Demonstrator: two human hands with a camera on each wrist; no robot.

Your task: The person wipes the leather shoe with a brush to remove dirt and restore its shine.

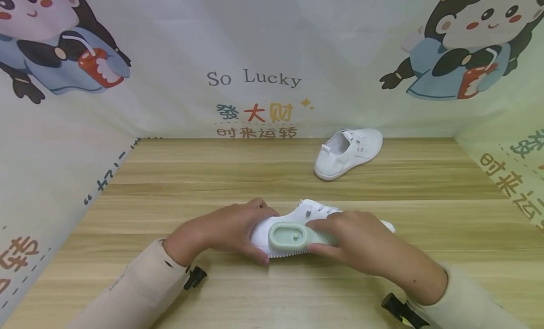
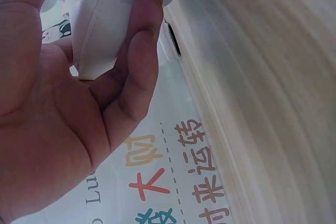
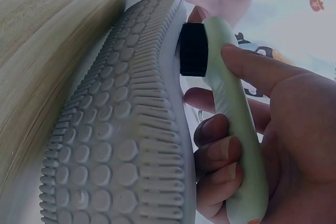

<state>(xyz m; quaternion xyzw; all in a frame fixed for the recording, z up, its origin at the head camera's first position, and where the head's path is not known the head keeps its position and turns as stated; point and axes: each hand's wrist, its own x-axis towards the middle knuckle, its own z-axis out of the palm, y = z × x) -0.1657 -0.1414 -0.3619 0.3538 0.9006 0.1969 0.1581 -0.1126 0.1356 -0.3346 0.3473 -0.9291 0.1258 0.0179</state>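
A white lace-up shoe (image 1: 313, 208) is held above the wooden table, its studded sole (image 3: 105, 124) showing in the right wrist view. My left hand (image 1: 235, 227) grips the shoe's left end, thumb and fingers on opposite sides; the left wrist view shows fingers curled against the shoe (image 2: 100, 27). In my right hand (image 1: 361, 241) is a pale green brush (image 1: 275, 237), its handle (image 3: 242, 129) wrapped by the fingers. The brush's black bristles (image 3: 193, 51) meet the shoe's side just above the sole. My right hand hides part of the shoe in the head view.
A second white shoe (image 1: 348, 152) stands toward the back of the wooden table (image 1: 204, 173), right of centre. Printed cloth (image 1: 255, 46) with cartoon figures and lettering rises behind the table and along both sides.
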